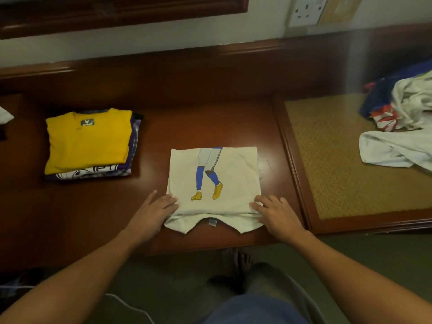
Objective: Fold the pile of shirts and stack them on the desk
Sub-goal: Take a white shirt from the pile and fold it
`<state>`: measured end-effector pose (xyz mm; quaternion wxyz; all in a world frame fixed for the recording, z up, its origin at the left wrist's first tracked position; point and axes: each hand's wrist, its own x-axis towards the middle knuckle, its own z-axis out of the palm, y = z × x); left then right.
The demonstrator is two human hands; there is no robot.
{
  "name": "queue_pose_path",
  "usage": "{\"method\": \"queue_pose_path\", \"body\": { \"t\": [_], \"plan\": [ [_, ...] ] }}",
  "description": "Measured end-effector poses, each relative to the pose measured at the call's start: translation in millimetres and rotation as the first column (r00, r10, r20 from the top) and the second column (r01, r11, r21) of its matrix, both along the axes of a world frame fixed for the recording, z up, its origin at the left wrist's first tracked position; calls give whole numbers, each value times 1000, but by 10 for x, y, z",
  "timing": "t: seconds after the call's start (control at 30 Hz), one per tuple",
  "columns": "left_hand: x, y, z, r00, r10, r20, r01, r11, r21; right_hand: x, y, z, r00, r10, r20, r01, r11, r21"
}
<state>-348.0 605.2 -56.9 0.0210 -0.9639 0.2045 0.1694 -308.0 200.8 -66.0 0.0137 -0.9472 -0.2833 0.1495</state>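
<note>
A folded white shirt [231,174] lies on the dark wooden bench [210,118] at the centre of the frame. Only the legs of its printed figure show, as the rest of the print is folded out of sight. The collar edge and label poke out along its lower side.

The left hand [155,206] rests on the shirt's lower left corner with fingers straight, its grip open and holding nothing. The right hand [274,212] lies on the lower right corner, fingers lightly bent and flat on the cloth, its grip also open.

At centre left sits a stack of folded shirts [88,141], yellow on top, the lower ones visible only as edges. The unfolded pile [406,120] at the right is cut off by the frame and lies partly on a woven mat [339,160]. A white scrap [4,114] at the left edge is too cropped to identify.
</note>
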Motion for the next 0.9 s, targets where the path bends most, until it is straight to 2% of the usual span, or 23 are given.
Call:
{"method": "queue_pose_path", "body": {
  "t": [0.13,0.23,0.3,0.4,0.57,0.67,0.73,0.8,0.87,0.9],
  "plan": [
    [-145,-97,0,999,-37,10,37,999,12,-12,-54,-130,999,-12,51,8,997,77],
    [-258,-150,-23,1000,8,0,-8,1000,5,23,-66,-76,999,-34,-36,37,995,89],
    [-323,-180,-21,1000,21,4,-21,1000,1,78,-152,-27,997,18,-75,-13,998,65],
    [-414,-228,-12,999,34,9,-33,999,-23,108,-316,-14,993,106,-44,-104,994,44],
    [-568,-330,17,987,156,-24,-157,984,-87,25,-243,-90,989,78,126,-92,990,111],
    [-669,-424,101,958,280,-64,-286,948,-137,10,-151,3,997,2,77,-14,989,148],
    [-761,-470,183,880,457,-128,-475,849,-232,8,-156,39,995,-91,-39,97,968,230],
    [-858,-495,298,743,635,-212,-664,657,-357,-6,-180,133,966,-173,-194,231,913,337],
    [-943,-498,439,620,735,-275,-751,453,-481,-18,-186,300,914,-214,-344,358,825,438],
    [-977,-496,524,586,759,-283,-756,386,-529,-22,-173,409,889,-217,-404,406,782,474]
  ]
}}
